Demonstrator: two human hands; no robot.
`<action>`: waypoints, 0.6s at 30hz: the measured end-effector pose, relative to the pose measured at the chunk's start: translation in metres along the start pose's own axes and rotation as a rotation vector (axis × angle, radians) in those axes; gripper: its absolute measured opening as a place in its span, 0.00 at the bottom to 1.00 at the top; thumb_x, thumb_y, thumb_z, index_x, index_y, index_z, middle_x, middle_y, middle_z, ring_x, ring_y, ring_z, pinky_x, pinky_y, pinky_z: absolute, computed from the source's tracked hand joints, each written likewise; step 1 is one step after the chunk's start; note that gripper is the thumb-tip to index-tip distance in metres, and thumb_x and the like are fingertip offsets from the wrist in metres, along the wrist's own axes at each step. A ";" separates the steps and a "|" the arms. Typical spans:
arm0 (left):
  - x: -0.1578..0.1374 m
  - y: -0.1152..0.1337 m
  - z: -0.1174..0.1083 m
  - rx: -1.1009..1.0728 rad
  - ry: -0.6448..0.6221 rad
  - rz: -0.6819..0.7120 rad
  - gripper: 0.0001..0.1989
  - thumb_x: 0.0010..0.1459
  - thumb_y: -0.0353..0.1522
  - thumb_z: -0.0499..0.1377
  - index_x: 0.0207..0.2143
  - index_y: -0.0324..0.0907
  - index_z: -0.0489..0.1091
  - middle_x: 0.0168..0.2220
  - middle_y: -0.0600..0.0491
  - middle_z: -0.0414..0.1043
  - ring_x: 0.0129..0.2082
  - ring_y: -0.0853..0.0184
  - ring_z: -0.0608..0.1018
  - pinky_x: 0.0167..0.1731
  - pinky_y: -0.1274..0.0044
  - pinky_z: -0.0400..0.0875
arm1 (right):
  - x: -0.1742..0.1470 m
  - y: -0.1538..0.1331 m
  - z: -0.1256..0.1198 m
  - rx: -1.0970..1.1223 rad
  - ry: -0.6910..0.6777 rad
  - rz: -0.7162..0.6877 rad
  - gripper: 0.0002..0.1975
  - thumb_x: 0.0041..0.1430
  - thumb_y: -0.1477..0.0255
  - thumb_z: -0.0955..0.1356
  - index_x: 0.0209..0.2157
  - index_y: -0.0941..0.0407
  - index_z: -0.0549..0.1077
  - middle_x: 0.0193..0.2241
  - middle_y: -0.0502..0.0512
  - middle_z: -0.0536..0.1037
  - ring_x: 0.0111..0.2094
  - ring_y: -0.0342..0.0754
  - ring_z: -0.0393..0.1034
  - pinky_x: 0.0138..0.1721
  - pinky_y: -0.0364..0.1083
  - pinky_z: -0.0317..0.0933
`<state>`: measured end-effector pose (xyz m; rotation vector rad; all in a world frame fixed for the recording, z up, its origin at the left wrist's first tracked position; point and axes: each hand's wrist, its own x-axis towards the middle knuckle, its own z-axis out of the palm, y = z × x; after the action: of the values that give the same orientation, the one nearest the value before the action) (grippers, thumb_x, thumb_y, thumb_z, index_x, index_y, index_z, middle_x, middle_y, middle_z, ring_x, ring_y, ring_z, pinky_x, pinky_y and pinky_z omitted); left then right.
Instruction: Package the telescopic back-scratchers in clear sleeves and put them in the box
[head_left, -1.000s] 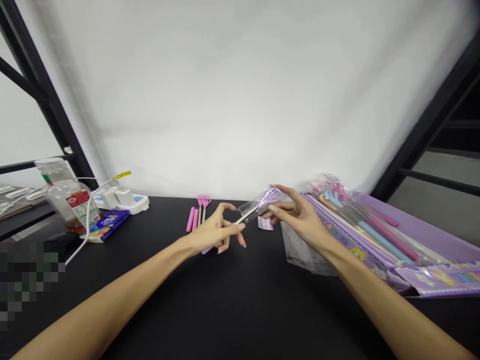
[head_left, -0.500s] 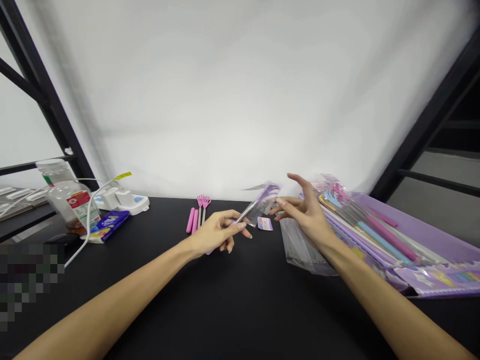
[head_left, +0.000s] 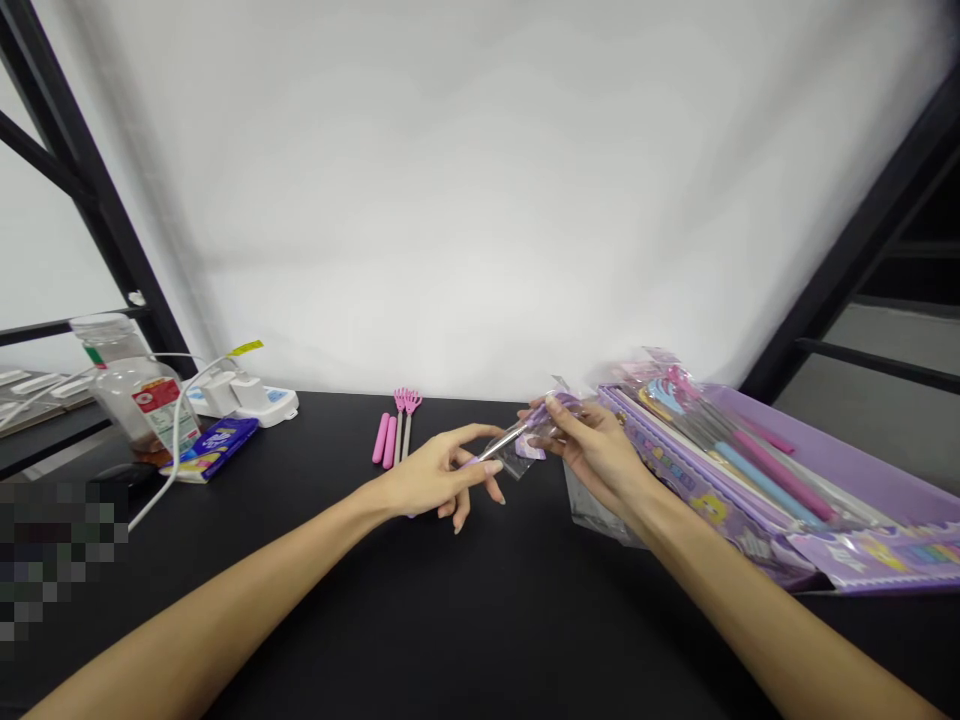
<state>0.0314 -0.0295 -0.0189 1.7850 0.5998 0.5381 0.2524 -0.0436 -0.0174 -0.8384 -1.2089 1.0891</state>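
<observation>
A purple back scratcher [head_left: 508, 439] with a metal shaft slants between my hands, its head end in a clear plastic wrapper [head_left: 519, 462]. My left hand [head_left: 431, 472] is closed on its handle, thumb on top and the other fingers loosely bent. With thumb and fingers, my right hand [head_left: 604, 455] grips the wrapped purple head. A small purple card [head_left: 531, 452] lies on the black table behind the wrapper, partly covered. Beyond my left hand, two pink back scratchers [head_left: 390, 442] lie side by side, claws toward the wall.
At the right stands a purple display box [head_left: 832, 450] with several wrapped back scratchers. Clear plastic bags [head_left: 589, 505] lie under my right forearm. On the left are a clear jar [head_left: 139, 385], a blue packet [head_left: 221, 447], a power strip [head_left: 274, 405] and a white cable [head_left: 178, 430].
My right hand has come in from the right and closed on the wrapped head of the back scratcher. My left hand has kept its hold, and the back scratcher's head end sits slightly lower.
</observation>
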 end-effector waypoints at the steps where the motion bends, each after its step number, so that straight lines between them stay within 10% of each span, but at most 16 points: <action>1: 0.000 0.000 0.000 -0.001 0.008 0.000 0.29 0.63 0.43 0.55 0.63 0.45 0.53 0.38 0.47 0.79 0.14 0.76 0.73 0.12 0.84 0.60 | -0.001 0.001 0.001 -0.003 0.007 0.005 0.15 0.52 0.59 0.74 0.33 0.56 0.79 0.35 0.58 0.82 0.39 0.54 0.77 0.38 0.50 0.72; 18: 0.001 0.000 0.002 -0.041 0.047 -0.034 0.19 0.64 0.45 0.54 0.47 0.41 0.59 0.42 0.43 0.77 0.16 0.75 0.75 0.12 0.84 0.64 | 0.007 -0.003 -0.011 0.060 0.037 -0.022 0.12 0.51 0.60 0.75 0.32 0.53 0.79 0.35 0.54 0.82 0.39 0.51 0.76 0.44 0.51 0.69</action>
<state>0.0333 -0.0305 -0.0189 1.7243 0.6465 0.5664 0.2643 -0.0371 -0.0144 -0.7939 -1.1467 1.0825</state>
